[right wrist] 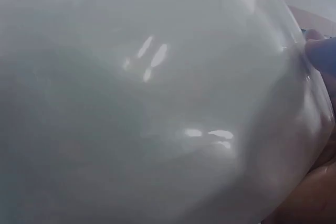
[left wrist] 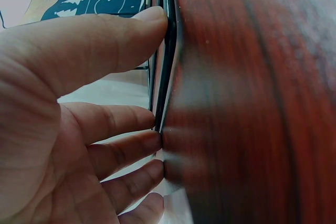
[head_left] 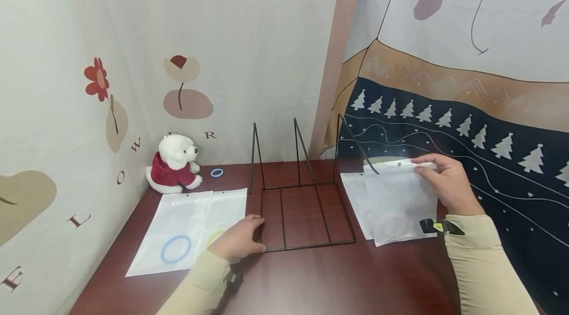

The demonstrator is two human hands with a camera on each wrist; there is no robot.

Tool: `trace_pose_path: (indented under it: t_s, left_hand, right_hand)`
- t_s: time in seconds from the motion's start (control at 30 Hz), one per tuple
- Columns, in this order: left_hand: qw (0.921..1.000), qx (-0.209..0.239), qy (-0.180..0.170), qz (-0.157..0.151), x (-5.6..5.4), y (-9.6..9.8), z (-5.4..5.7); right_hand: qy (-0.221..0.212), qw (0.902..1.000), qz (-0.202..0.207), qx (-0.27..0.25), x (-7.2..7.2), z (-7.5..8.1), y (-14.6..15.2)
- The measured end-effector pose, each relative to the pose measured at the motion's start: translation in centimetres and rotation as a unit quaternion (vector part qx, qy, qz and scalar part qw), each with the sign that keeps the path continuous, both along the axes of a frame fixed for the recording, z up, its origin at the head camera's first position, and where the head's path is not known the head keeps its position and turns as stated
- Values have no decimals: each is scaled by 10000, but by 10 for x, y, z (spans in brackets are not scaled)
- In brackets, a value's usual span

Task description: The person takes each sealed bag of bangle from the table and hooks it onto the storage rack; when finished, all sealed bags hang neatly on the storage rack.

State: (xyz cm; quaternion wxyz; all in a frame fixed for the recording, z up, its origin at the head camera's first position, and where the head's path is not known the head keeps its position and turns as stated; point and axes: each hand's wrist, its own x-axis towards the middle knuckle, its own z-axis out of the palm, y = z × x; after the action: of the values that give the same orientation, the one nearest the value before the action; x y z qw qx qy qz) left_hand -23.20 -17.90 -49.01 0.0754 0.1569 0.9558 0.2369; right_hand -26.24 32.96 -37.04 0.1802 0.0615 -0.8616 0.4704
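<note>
My right hand (head_left: 449, 184) pinches the top right corner of a white zip bag (head_left: 400, 196), a pale ring showing faintly through its lower part. In the right wrist view the bag's glossy film (right wrist: 131, 103) fills most of the picture. Another white zip bag (head_left: 354, 201) lies partly hidden behind it. At the near left corner of a black wire rack (head_left: 306, 246), my left hand (head_left: 237, 240) rests with thumb and fingertips touching the base wire. The left wrist view shows the thumb (left wrist: 115, 40) on the wire and the fingers extended, not wrapped around it.
Left of the rack lie two white zip bags, one with a blue ring (head_left: 176, 250), the other with a yellow ring (head_left: 216, 237) partly behind my left hand. A white plush bear (head_left: 175, 164) and a small blue ring (head_left: 217, 173) stand farther back. Printed cloth walls border the table.
</note>
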Motion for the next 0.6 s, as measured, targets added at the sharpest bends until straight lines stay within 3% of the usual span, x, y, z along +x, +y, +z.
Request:
trace_pose_path:
  t_s: [0.6]
  left_hand:
    - [10000,-31,6,19,-1,0,-1]
  right_hand:
    - [665,9933,593,-739,8,10,-27]
